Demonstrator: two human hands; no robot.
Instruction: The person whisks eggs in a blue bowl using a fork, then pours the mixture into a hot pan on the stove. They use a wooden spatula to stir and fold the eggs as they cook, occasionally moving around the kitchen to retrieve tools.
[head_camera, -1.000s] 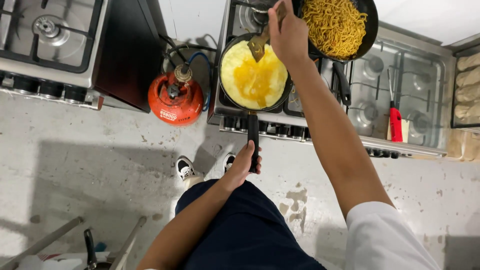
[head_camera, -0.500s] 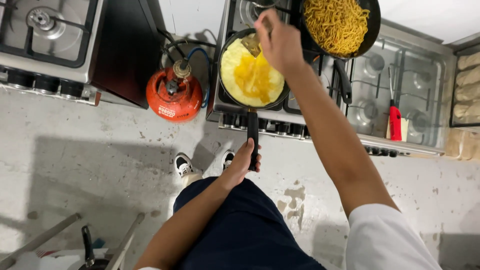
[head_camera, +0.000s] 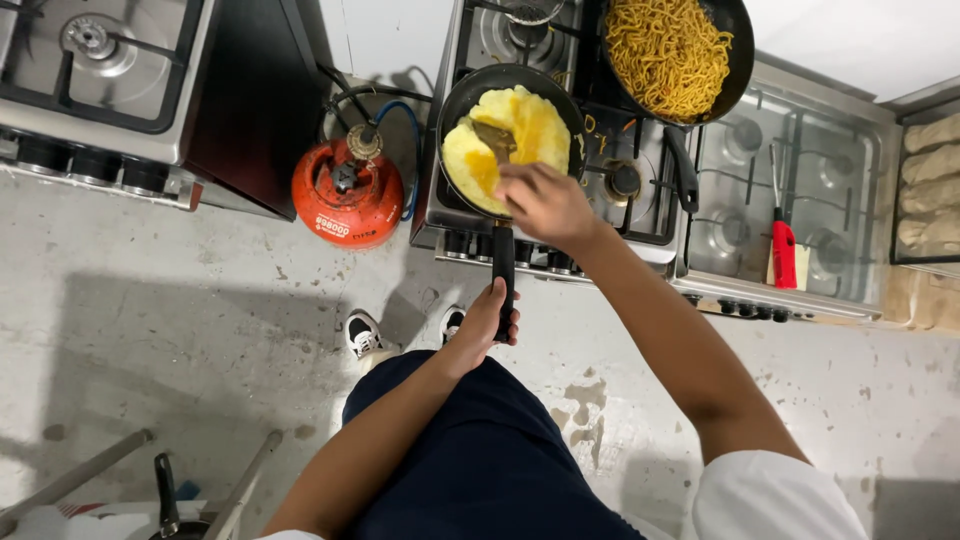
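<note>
Top centre, the left hand (head_camera: 488, 322) is wrapping its fingers round the black frying pan's handle (head_camera: 503, 275) while right-hand (head_camera: 545, 203) fingers are pinching a spatula (head_camera: 492, 138) under the yellow omelette (head_camera: 505, 140); sliding flat looks safest.

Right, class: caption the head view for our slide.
Left hand holds the pan; right hand works a spatula under the egg.
</note>
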